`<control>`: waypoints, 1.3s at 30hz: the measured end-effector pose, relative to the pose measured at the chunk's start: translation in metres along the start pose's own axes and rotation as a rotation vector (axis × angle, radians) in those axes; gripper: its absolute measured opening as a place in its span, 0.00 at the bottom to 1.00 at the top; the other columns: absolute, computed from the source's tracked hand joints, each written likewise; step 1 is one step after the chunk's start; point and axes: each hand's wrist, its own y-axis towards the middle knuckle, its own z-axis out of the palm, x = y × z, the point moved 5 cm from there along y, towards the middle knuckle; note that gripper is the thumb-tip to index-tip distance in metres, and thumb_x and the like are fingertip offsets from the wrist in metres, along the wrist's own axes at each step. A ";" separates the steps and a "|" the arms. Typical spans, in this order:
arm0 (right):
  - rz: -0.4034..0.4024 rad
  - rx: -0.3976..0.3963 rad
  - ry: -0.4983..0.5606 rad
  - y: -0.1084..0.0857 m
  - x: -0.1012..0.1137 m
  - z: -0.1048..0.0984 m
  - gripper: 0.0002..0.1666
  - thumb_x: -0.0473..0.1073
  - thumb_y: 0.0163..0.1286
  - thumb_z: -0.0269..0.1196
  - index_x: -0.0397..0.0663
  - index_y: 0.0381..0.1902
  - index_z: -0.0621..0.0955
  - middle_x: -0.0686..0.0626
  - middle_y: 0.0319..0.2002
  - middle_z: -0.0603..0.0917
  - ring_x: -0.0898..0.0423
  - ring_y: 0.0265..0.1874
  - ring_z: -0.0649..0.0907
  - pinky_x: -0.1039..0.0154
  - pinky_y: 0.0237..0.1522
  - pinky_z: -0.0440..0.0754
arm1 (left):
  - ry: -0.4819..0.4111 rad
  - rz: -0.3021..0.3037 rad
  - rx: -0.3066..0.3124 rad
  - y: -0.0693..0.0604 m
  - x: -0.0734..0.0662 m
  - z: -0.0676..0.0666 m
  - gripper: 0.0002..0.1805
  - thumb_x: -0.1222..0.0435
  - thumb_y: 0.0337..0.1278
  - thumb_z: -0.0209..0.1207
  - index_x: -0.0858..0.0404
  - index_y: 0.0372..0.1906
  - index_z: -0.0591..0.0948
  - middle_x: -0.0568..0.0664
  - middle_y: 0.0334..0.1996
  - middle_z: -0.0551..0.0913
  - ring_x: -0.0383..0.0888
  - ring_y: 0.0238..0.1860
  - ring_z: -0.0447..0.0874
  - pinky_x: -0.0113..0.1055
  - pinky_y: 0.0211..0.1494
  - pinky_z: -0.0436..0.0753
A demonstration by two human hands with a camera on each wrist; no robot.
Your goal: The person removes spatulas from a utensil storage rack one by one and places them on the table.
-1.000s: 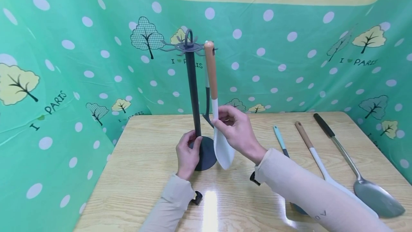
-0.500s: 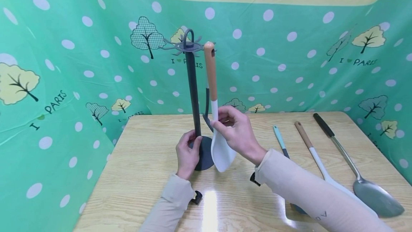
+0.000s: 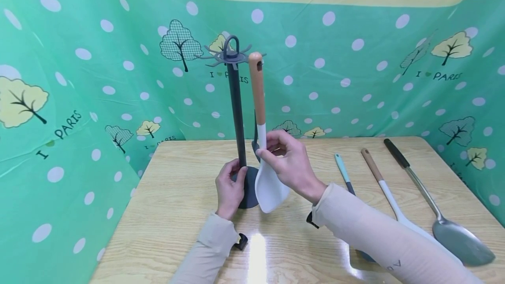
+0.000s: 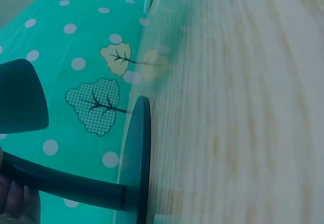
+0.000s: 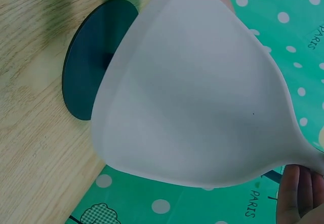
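My left hand [image 3: 230, 190] grips the lower pole of a dark utensil rack [image 3: 236, 108], just above its round base [image 4: 142, 148]. The rack stands upright, with several hooks around its top. In my right hand [image 3: 289, 161] is a white spatula [image 3: 271, 187] with a wooden handle; I pinch it at the neck. It is held upright, handle end up beside the rack's hooks. Whether its hole touches a hook I cannot tell. The broad white blade fills much of the right wrist view. Behind it, a dark-necked utensil [image 3: 255, 143] hangs by the rack, mostly hidden.
On the wooden table [image 3: 169, 214] at right lie a utensil with a mint handle [image 3: 342, 168], a white one with a wooden handle [image 3: 372, 163] and a metal wok turner [image 3: 459, 236]. My right sleeve covers part of them. A green printed cloth [image 3: 335, 78] hangs behind.
The spatula has turned so its blade faces me more, and its lower end has shifted slightly left and down. The rack's hooks and the hanging utensil have turned. My left hand stays put.
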 end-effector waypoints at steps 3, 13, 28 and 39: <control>-0.006 -0.001 -0.003 0.000 0.000 0.000 0.12 0.30 0.60 0.66 0.37 0.42 0.79 0.43 0.33 0.82 0.49 0.32 0.81 0.53 0.38 0.83 | 0.007 -0.019 0.004 0.000 0.000 0.000 0.11 0.78 0.56 0.61 0.76 0.44 0.80 0.64 0.35 0.82 0.58 0.37 0.81 0.53 0.46 0.82; -0.003 -0.011 0.000 -0.002 0.001 -0.002 0.13 0.31 0.60 0.66 0.37 0.43 0.79 0.44 0.33 0.81 0.49 0.32 0.80 0.53 0.38 0.82 | -0.007 -0.028 -0.002 -0.002 0.020 0.004 0.11 0.75 0.57 0.61 0.74 0.45 0.80 0.64 0.37 0.82 0.58 0.38 0.82 0.52 0.46 0.82; -0.055 -0.042 0.004 -0.002 -0.014 -0.015 0.13 0.32 0.60 0.67 0.38 0.43 0.79 0.45 0.34 0.82 0.52 0.31 0.81 0.57 0.36 0.83 | -0.002 -0.007 -0.007 -0.004 0.037 0.004 0.11 0.67 0.59 0.62 0.66 0.46 0.82 0.55 0.37 0.84 0.49 0.39 0.82 0.44 0.46 0.83; -0.064 -0.066 0.002 -0.004 -0.036 -0.032 0.13 0.38 0.61 0.68 0.47 0.43 0.78 0.51 0.34 0.81 0.56 0.31 0.81 0.61 0.34 0.83 | -0.016 0.007 -0.021 -0.003 0.031 0.005 0.11 0.76 0.56 0.61 0.73 0.44 0.81 0.62 0.35 0.82 0.56 0.37 0.82 0.52 0.43 0.82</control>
